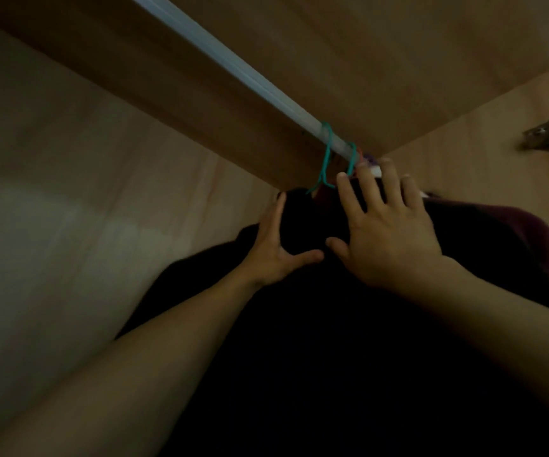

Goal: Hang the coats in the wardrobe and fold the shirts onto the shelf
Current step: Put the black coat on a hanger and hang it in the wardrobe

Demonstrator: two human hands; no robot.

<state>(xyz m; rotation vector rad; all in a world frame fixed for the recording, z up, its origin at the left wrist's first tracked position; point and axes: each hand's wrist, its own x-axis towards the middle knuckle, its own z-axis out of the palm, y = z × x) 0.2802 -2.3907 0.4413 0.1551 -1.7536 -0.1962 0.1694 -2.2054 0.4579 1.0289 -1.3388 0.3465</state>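
Left hand (276, 249) flat against black coat (299, 357), right hand (385, 232) spread open on it, neither gripping, teal hanger (326, 153) on rail (217, 61)

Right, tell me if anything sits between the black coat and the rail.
Nothing visible does. The teal hanger hook above the black coat is already over the rail, and the left hand and right hand rest open on the coat. A maroon garment hangs close on its right.
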